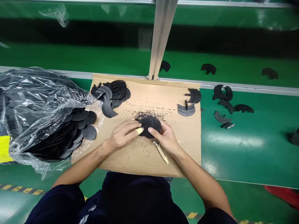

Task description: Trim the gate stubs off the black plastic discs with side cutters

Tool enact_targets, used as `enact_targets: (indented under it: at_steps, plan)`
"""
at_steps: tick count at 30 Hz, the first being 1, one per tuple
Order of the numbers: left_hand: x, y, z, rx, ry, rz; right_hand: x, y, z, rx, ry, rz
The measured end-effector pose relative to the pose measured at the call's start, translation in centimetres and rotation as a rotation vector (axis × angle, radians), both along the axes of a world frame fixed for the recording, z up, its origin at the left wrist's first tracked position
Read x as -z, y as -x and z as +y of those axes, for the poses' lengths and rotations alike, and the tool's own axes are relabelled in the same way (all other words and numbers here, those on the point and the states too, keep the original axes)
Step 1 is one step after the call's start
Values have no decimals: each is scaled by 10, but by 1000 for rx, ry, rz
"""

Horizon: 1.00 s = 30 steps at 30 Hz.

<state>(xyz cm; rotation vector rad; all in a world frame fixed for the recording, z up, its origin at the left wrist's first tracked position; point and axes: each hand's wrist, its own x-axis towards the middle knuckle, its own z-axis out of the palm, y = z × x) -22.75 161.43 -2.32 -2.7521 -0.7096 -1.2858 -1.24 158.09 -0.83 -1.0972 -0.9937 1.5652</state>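
Both my hands meet over a small stack of round black discs (150,124) at the middle of a cardboard sheet (144,155). My left hand (123,134), with a pale cot on one fingertip, pinches the stack's left edge. My right hand (164,137) grips its right side and also holds a thin pale-handled tool (161,153) that points down toward me. Dark crumbs (149,114) lie scattered just beyond the discs.
A clear plastic bag (35,105) spilling black discs lies on the left. Trimmed crescent pieces sit piled at the cardboard's far left (112,95) and far right (188,104). More crescents (224,99) lie on the green bench and belt. A metal post (161,37) rises behind.
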Motion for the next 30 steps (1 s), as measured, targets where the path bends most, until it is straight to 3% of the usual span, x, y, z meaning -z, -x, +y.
enact_targets:
  at_steps: [17,25,27,30]
  plan:
    - [0,3,2,12,5,-41,1,-3,2,-7,28,26]
    - [0,3,1,64,21,-30,0,-2,0,17,-77,-27]
    - [-5,1,-1,40,97,-107,0,-1,-2,40,-126,-71]
    - [-16,-4,-2,-21,404,-251,0,0,-6,64,-241,-163]
